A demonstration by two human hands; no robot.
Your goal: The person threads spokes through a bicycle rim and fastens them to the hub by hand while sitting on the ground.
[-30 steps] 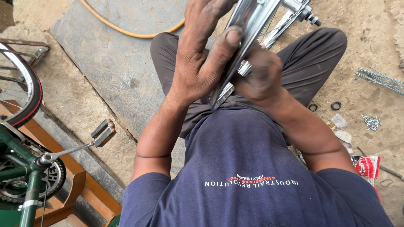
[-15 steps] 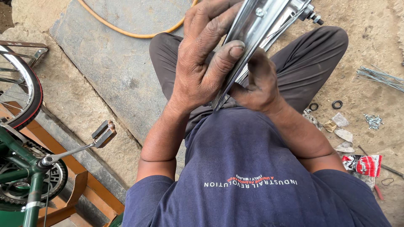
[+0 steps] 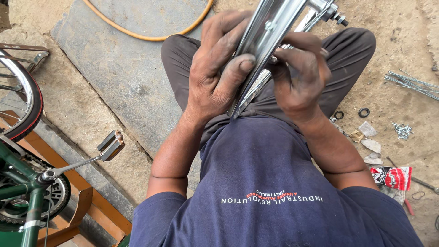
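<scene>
A chromed bicycle wheel rim [image 3: 265, 41] is gripped between both hands above the lap. The left hand [image 3: 217, 75] is closed on the rim's left edge, the thumb [image 3: 238, 68] pressed flat against the shiny inner face and the fingers wrapped over the outer side. The right hand [image 3: 299, 75] is curled around the rim's right edge, its fingers bent inward against the metal; what lies under those fingertips cannot be told.

The rim is seen edge-on as a long bright strip. Its long axis is tilted, running from a lower end just above the dark blue shirt [image 3: 274, 192], between the two wrists, up and to the right, away from the body, where it leaves the top of the view. Beyond the right hand a threaded hub axle with nuts [image 3: 336, 13] is seen, with thin spokes running to it.

To the right of the right hand, on the dirt floor, two small black rings [image 3: 352, 113], a loose bundle of spokes [image 3: 411, 84], a little heap of small metal parts [image 3: 402, 130] and a red packet [image 3: 392, 177] are scattered. To the left of the left hand, a green bicycle [image 3: 27, 192] is parked, its pedal [image 3: 111, 145] jutting toward the left forearm. An orange hose [image 3: 151, 34] is curved across the grey slab beyond the left hand.
</scene>
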